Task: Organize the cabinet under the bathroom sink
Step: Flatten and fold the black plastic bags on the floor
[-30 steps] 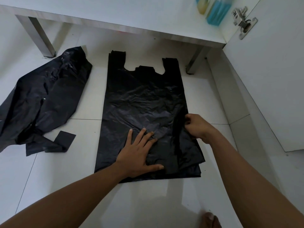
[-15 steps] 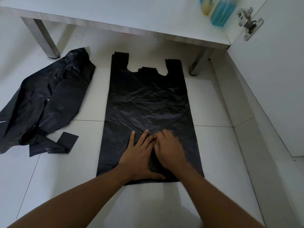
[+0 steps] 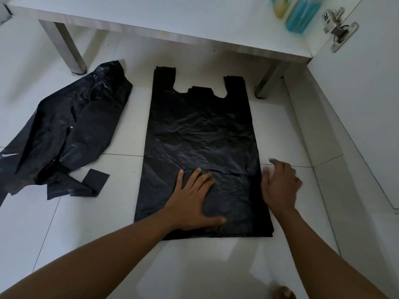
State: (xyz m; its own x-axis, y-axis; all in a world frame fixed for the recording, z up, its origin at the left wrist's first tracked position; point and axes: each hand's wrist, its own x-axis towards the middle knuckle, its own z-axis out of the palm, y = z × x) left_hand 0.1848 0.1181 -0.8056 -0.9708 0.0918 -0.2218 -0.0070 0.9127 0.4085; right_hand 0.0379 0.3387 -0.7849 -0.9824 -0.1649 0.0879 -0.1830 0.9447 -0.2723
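bag (image 3: 200, 137): flat on floor (image 3: 121, 212) before cabinet (image 3: 172, 24), handles toward it | left hand (image 3: 192, 203): fingers spread flat on lower bag, likely pinning it against sliding | right hand (image 3: 280, 186): blurred, fingers loosely extended at bag's right edge, holding nothing | crumpled bag (image 3: 71, 130): left, apart, likely next

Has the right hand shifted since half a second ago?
Yes. The right hand slid rightward off the middle of the flat black bag, away from the left hand, and now sits at the bag's right edge.
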